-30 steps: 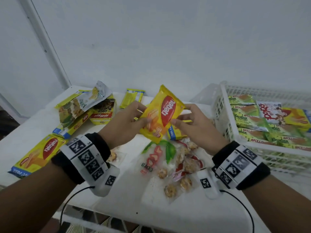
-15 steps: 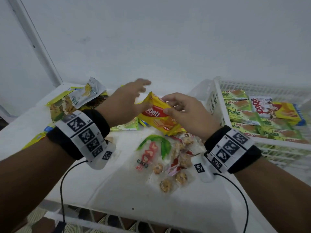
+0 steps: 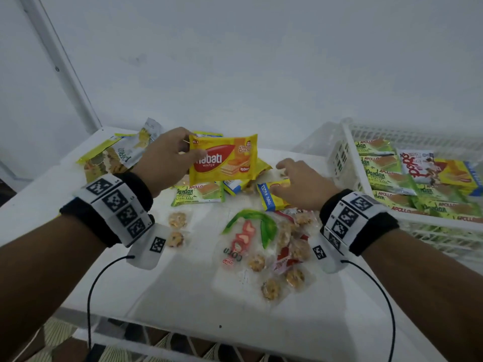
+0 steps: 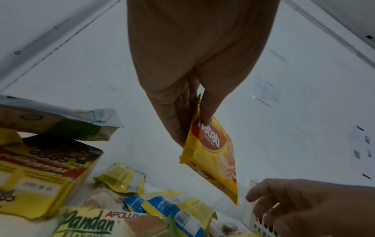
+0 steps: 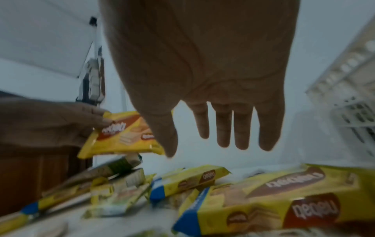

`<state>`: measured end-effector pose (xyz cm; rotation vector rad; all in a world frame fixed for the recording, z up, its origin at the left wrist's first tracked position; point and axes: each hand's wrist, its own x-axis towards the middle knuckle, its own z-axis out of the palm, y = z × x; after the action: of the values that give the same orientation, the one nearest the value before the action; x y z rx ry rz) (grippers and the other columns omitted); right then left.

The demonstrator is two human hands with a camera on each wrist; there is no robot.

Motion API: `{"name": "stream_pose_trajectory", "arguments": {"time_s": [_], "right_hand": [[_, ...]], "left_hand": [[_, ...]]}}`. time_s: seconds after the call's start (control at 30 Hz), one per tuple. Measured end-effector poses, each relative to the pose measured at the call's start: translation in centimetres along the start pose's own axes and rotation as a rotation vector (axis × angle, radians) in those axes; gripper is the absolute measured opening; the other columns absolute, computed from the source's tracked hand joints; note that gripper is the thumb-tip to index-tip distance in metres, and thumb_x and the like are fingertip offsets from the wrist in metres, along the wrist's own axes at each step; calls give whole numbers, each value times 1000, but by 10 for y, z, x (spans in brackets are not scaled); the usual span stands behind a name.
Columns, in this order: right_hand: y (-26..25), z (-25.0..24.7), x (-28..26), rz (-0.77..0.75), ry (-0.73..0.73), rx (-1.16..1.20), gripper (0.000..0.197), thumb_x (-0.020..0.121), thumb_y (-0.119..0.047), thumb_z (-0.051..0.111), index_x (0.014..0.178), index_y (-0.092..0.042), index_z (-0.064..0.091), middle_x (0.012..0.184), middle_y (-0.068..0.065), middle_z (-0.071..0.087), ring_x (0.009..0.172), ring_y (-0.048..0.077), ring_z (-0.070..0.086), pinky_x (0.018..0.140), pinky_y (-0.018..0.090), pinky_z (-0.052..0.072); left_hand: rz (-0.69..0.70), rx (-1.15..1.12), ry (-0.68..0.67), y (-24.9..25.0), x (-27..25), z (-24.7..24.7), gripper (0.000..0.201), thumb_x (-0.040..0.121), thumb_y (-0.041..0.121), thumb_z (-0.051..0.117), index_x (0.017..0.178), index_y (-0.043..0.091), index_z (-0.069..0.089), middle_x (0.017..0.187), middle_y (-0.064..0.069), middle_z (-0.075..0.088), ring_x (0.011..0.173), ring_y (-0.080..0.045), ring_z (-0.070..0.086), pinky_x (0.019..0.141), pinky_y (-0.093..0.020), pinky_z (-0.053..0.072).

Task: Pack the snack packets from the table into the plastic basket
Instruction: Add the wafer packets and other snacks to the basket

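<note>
**Wafer packet held above the table, basket at the right**

A flat yellow foil Nabati wafer packet (image 3: pixel 223 159) is held upright above the white table (image 3: pixel 167 291) by the left hand (image 3: pixel 163 159). The packet's left edge is pinched between the thumb, laid on the printed face, and the fingers (image 4: pixel 172 112) behind it, as is seen in the left wrist view. The right hand (image 3: pixel 303 182) is spread above the table, palm down, fingers (image 5: pixel 223 126) straight and slightly apart; nothing is gripped by it. Directly beneath it lies a yellow wafer packet with a blue end (image 3: pixel 273 195); whether the palm touches that packet cannot be told.

Below the held packet, a green Apollo pandan cake packet (image 3: pixel 198 194) lies flat on the table, with further yellow packets just beside it. A heap of larger snack bags (image 3: pixel 117 155) is piled at the table's far left. Nearer the person, clear bags of small round cookies (image 3: pixel 285 246) are spread out.

The white perforated plastic basket (image 3: pixel 339 155) stands at the right of the table. Inside it, green pandan cake packets (image 3: pixel 384 176) are laid in rows, together with a white and red packet (image 3: pixel 415 165) and a yellow one (image 3: pixel 457 176).
</note>
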<state>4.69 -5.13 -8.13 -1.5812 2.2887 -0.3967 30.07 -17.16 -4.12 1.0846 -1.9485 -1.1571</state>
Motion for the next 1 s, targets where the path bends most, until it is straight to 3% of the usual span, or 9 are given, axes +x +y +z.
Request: {"name": "stream_pose_trajectory", "arguments": {"time_s": [0.13, 0.23, 0.3, 0.43, 0.53, 0.67, 0.87, 1.0], "right_hand": [[1, 8, 17, 54, -167, -359, 69, 84, -45, 72, 144, -30, 41, 135, 8, 46, 125, 34, 49, 99, 43, 46], [0, 10, 32, 64, -247, -472, 38, 73, -45, 74, 101, -33, 51, 106, 2, 57, 104, 30, 62, 86, 39, 53], [-1, 9, 36, 65, -305, -516, 36, 70, -35, 80, 90, -30, 51, 91, -3, 58, 93, 27, 65, 82, 36, 56], [3, 7, 33, 24, -259, -532, 61, 79, -30, 80, 132, -28, 51, 119, 4, 63, 104, 25, 62, 84, 30, 48], [3, 4, 30, 8, -239, -523, 57, 83, -34, 77, 135, -31, 53, 125, 2, 63, 109, 25, 61, 83, 30, 46], [2, -3, 27, 16, -221, -418, 59, 72, -48, 83, 125, -37, 61, 122, -6, 63, 101, 18, 59, 84, 31, 49], [4, -1, 34, 22, -190, -380, 81, 81, -47, 79, 150, -29, 40, 144, 7, 48, 129, 27, 50, 103, 39, 45], [4, 3, 38, 39, -302, -369, 91, 93, -43, 69, 162, -22, 15, 167, 5, 23, 151, 25, 28, 120, 38, 29]], "left_hand": [[-13, -47, -1, -3, 2, -3, 18, 97, 16, 67, 111, 6, 60, 103, -11, 76, 93, -25, 75, 86, -54, 60], [-27, -68, 4, -6, 6, -5, 18, 97, 17, 68, 112, 8, 62, 100, -7, 77, 91, -22, 76, 85, -51, 61], [-22, -69, -6, -7, 8, -6, 18, 96, 18, 69, 111, 10, 62, 99, -5, 78, 91, -21, 76, 84, -51, 61], [-16, -80, -9, -9, 11, -11, 18, 96, 19, 69, 111, 11, 63, 101, -4, 78, 92, -20, 76, 83, -48, 63], [-13, -94, -7, -10, 13, -13, 19, 96, 18, 69, 112, 10, 63, 101, -5, 78, 92, -21, 76, 83, -48, 62], [-9, -108, -30, -10, 15, -12, 21, 95, 19, 71, 112, 10, 63, 103, -7, 77, 95, -24, 76, 85, -51, 61], [15, -125, -47, -2, 19, -4, 19, 95, 15, 70, 110, 7, 63, 101, -8, 77, 93, -26, 75, 84, -51, 62], [9, -137, -49, -1, 19, 0, 19, 95, 14, 70, 111, 5, 63, 100, -9, 77, 92, -25, 76, 83, -50, 62]]}}
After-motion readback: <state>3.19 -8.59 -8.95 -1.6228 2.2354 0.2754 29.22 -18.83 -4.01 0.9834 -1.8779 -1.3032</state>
